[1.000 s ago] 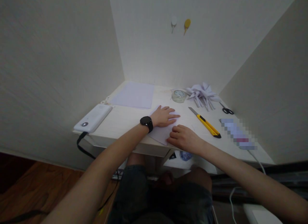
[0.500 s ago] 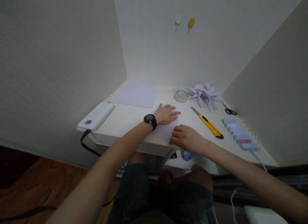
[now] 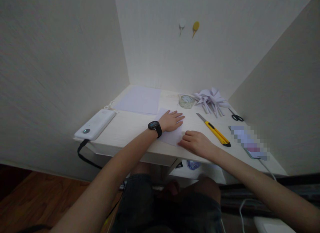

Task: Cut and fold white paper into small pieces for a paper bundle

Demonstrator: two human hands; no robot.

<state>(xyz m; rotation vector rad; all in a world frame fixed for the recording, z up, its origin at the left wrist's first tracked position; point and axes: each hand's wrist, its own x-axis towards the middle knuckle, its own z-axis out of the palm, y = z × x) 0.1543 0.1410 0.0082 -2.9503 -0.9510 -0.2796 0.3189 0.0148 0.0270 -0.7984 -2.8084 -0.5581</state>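
A: What differs from the earlier views?

B: The right hand (image 3: pixel 197 143) has slid toward 3 o'clock, off the folded paper (image 3: pixel 172 136) to its right edge, fingertips at the crease.

A: And the other?

B: The left hand (image 3: pixel 172 120) lies flatter, shifted slightly toward 6 o'clock on the sheet.

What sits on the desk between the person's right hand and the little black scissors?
In the head view, a yellow utility knife lies on the desk between the right hand and the scissors, its blade end pointing toward the tape roll.
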